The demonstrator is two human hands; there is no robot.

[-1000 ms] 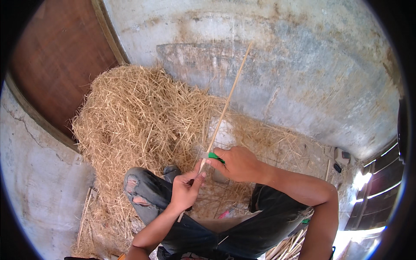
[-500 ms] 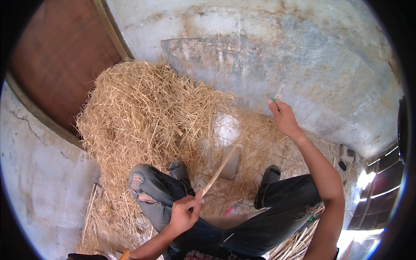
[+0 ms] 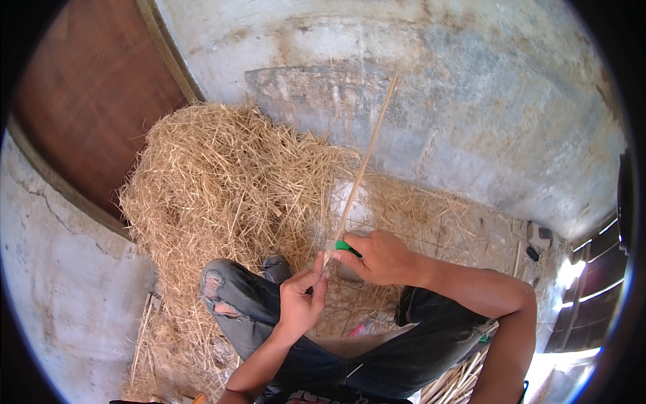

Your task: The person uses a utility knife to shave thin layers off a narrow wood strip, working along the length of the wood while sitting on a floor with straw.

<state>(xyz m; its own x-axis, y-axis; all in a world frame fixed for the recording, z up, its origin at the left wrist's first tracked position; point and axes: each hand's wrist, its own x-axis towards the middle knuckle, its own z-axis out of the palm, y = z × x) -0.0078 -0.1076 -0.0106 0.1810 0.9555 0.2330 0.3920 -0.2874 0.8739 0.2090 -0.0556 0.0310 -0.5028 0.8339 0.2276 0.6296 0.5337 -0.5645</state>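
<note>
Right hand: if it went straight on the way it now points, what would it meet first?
Pointing leftward, the right hand would probably first meet the thin strip in the left hand; depth is unclear.

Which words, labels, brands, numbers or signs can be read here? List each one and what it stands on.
No readable text anywhere.
Pale print on the dark shirt at the lower edge: cut off, too unclear to read.
Green-handled tool in the right hand: no lettering visible.
Long thin strip in the left hand: none visible.

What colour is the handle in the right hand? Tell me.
The handle is green; it shows best in the head view.
</note>
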